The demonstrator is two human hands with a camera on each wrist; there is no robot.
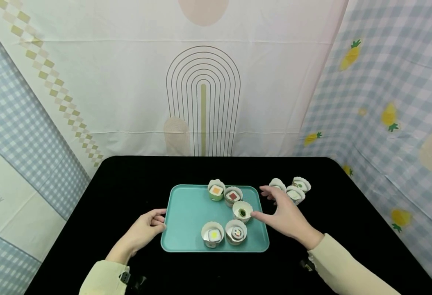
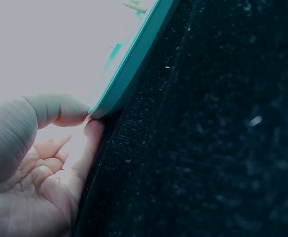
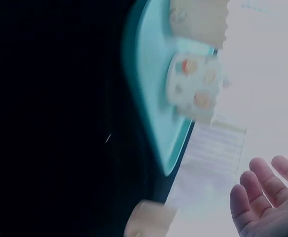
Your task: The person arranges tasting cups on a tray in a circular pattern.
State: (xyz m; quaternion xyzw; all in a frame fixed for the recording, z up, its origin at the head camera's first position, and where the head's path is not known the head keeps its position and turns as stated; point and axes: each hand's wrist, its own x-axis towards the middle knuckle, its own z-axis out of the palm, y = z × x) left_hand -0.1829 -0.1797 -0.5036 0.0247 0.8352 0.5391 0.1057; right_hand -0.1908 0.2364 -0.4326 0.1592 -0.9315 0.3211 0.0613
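Observation:
My left hand pinches the left rim of a turquoise tray between thumb and finger; the left wrist view shows the tray edge in that pinch. My right hand is spread over the tray's right side, fingers apart, holding nothing. Its thumb tip is beside a paper cup with a green piece; whether they touch I cannot tell. Also on the tray are paper cups with an orange-topped piece, a red-topped piece, a yellow-marked piece and a round face-like piece.
Right of the tray, three more paper cups stand in a cluster: a front one, a back right one and one partly behind my right fingers. Black cloth covers the table. Patterned curtains hang behind it and at both sides.

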